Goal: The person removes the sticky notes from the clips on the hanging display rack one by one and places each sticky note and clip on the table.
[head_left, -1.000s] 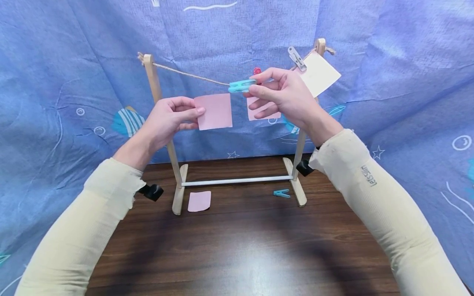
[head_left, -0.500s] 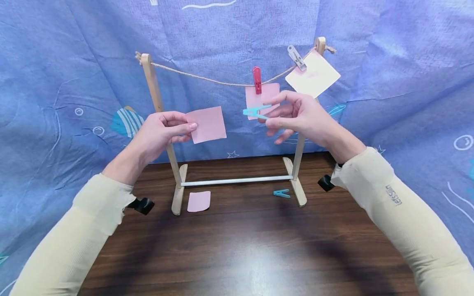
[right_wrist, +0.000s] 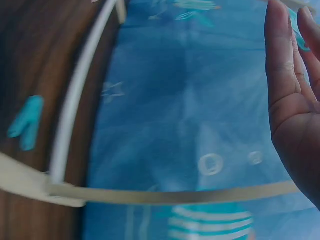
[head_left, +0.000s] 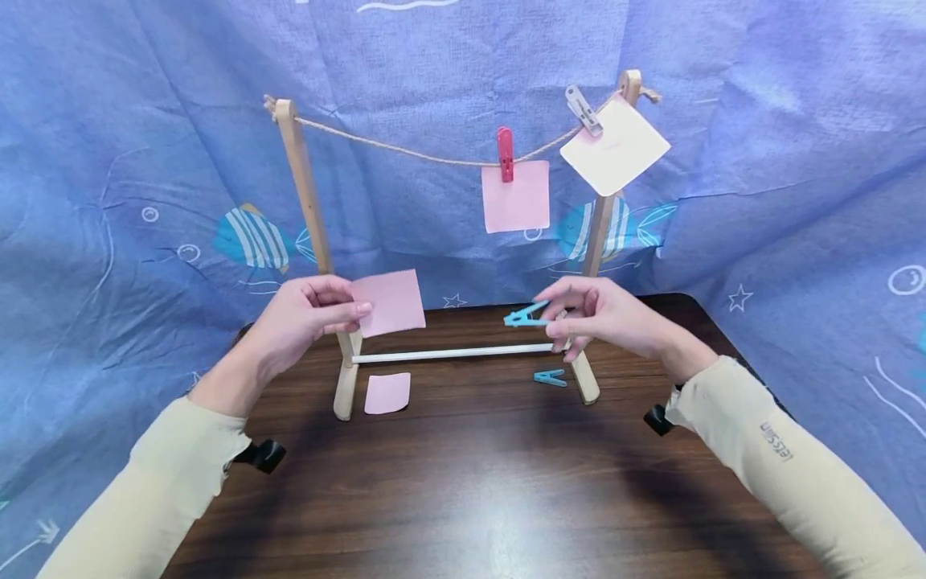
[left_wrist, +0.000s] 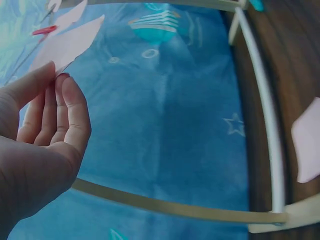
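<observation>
My left hand (head_left: 300, 326) pinches a pink paper square (head_left: 393, 302) by its left edge, in front of the stand's left post. In the left wrist view that paper (left_wrist: 70, 45) tilts up from between thumb and fingertips. On the other side, my right hand (head_left: 611, 320) holds a light blue clothespin (head_left: 522, 316) between thumb and fingers, below the hanging papers. Most of this clothespin is hidden behind the fingers in the right wrist view. From the rope (head_left: 391, 147) hang a pink square (head_left: 515, 201) under a red clothespin (head_left: 505, 154) and a pale square (head_left: 615, 149) under a grey clothespin (head_left: 583, 110).
A wooden stand with a left post (head_left: 307, 193) and a white lower bar (head_left: 452, 354) stands on the dark table (head_left: 463, 466). Another pink square (head_left: 387, 393) lies by its left foot, a second blue clothespin (head_left: 551, 378) by its right foot. Blue cloth (head_left: 434, 72) hangs behind.
Both hands have come down from near the rope, the left with the paper, the right with the blue clothespin. The clothespin has moved right, and the red clothespin now shows fully.
</observation>
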`<state>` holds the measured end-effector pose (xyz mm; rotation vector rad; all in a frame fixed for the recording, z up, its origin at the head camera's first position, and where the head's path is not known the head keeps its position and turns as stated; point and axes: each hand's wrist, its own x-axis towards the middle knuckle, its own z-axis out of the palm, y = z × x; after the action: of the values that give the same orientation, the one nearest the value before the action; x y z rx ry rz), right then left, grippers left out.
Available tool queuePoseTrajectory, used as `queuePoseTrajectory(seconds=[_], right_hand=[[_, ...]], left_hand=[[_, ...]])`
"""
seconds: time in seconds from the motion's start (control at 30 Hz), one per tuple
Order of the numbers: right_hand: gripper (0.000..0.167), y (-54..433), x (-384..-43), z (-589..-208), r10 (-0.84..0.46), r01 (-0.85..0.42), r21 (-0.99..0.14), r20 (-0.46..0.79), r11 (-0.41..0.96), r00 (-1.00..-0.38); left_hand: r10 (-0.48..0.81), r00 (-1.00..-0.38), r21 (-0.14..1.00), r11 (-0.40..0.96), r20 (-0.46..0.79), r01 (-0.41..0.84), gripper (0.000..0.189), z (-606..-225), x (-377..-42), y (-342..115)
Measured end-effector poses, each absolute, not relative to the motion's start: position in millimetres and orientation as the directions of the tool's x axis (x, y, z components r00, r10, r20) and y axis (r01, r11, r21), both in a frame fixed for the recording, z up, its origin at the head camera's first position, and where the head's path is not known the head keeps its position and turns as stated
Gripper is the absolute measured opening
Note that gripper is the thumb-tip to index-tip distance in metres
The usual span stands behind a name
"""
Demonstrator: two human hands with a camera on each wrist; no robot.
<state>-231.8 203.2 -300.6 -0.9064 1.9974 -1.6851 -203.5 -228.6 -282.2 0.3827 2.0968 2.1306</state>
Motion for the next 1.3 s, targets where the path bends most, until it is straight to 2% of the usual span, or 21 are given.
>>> queuePoseTrajectory(seconds=[0.27, 0.5, 0.63, 0.77, 1.0, 1.3], right_hand=[[0.037, 214, -239, -353, -0.694, -0.125, -0.978, -0.027, 0.168, -0.72], [0.044, 224, -238, -383, -0.693, -0.048, -0.974, -0.123, 0.222, -0.711], [0.045, 233, -240, -395, -0.696, 0.01, -0.965, -0.195, 0.26, -0.691], [0.045, 243, -245, -412, -0.704, 0.041, -0.96, -0.233, 0.279, -0.671], [0.041, 252, -247, -433, -0.704, 0.072, -0.95, -0.274, 0.304, -0.655], [0.039, 255, -247, -446, -0.696, 0.107, -0.938, -0.319, 0.331, -0.644]], left_hand=[[0.297, -0.955, 0.989, 0.144, -0.005, 0.04, 0.008, -333, -192, -235], [0.332, -0.937, 0.984, 0.172, -0.109, -0.053, 0.008, -369, -180, -241], [0.382, -0.902, 0.971, 0.199, -0.2, -0.131, 0.01, -384, -174, -250], [0.426, -0.858, 0.94, 0.297, -0.287, -0.168, 0.018, -400, -170, -259], [0.39, -0.823, 0.865, 0.451, -0.413, -0.22, 0.024, -427, -168, -266], [0.334, -0.83, 0.838, 0.48, -0.447, -0.258, 0.028, -441, -172, -269]])
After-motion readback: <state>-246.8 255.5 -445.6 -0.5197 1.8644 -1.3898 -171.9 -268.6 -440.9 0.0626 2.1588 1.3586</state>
